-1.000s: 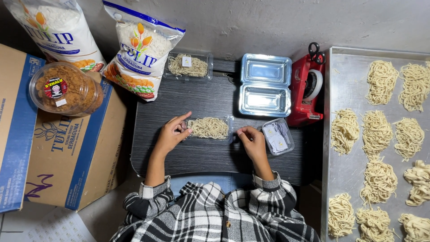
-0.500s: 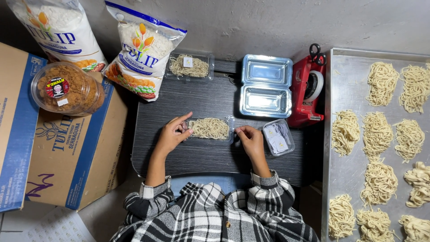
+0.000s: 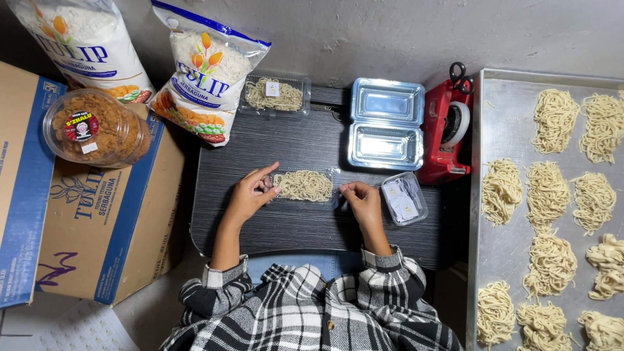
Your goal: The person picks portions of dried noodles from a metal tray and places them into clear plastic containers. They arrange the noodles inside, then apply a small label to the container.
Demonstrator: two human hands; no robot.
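Two white flour bags (image 3: 91, 45), two cardboard boxes (image 3: 104, 221), two noodle-filled clear trays (image 3: 304, 186), two empty clear plastic trays (image 3: 386, 123), thirteen pale noodle nests (image 3: 502, 192), one red tape dispenser (image 3: 448, 130).

The left hand (image 3: 250, 195) and right hand (image 3: 361, 198) pinch opposite ends of a clear noodle tray (image 3: 304, 186) on the dark table (image 3: 292, 227). Behind it sit a filled tray (image 3: 273, 95) and an open empty container (image 3: 385, 123) (hinged, silvery). A red tape dispenser (image 3: 447, 133) stands beside the metal sheet (image 3: 504, 260) of noodle nests (image 3: 551, 263)
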